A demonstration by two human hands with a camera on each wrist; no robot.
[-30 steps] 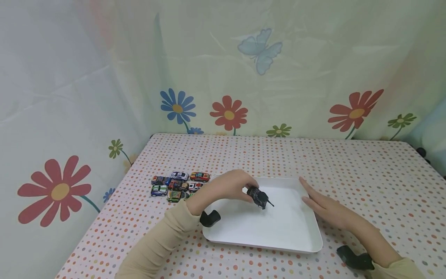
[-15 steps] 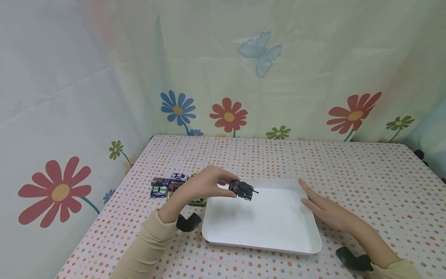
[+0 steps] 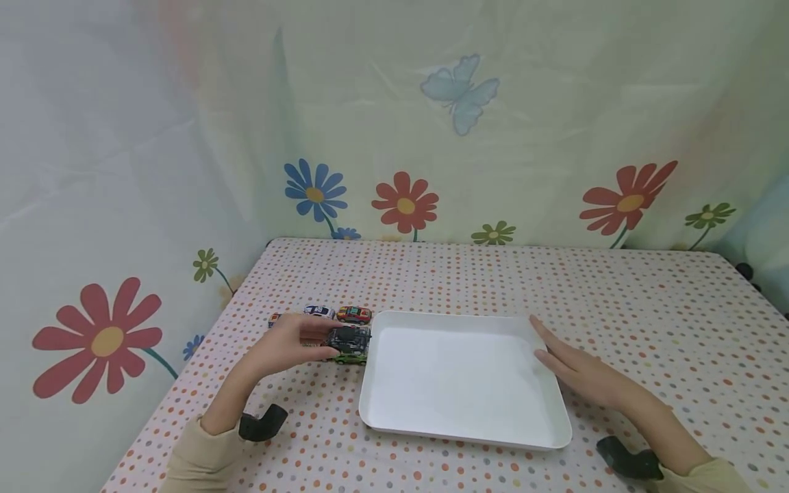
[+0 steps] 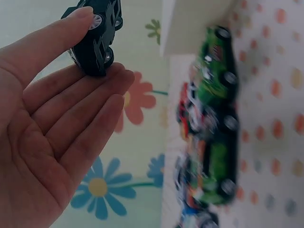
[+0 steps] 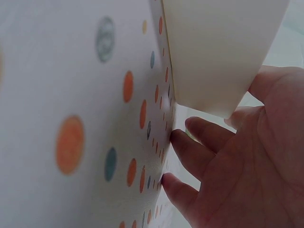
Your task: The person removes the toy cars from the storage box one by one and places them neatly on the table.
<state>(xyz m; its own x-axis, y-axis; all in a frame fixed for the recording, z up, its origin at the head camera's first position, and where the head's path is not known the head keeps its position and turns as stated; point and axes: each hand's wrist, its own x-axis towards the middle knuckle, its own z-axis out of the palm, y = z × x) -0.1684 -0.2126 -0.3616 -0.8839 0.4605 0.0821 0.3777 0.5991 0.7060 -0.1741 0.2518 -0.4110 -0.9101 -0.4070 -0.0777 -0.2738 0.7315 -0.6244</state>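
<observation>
My left hand (image 3: 290, 344) pinches a black toy car (image 3: 348, 338) between thumb and fingers, its wheels and side showing in the left wrist view. The car is held over the group of toy cars left of the white tray (image 3: 465, 438). A green toy car (image 4: 217, 71) shows below it, standing in line with another green-and-black toy car (image 4: 221, 164). At the tray's right side, my right hand (image 3: 582, 370) rests with its fingers extended along the rim and thumb at the edge. The tray's inside is bare white.
Behind the left hand stand a white toy car (image 3: 319, 311) and a red-and-yellow toy car (image 3: 354, 314); others are partly hidden by the hand. A dotted cloth (image 3: 468, 281) covers the table. A flowered curtain (image 3: 524, 157) hangs behind it.
My left hand has lifted the black toy car out of the tray and carried it left, over the other cars. The right hand has stayed at the tray's side.
</observation>
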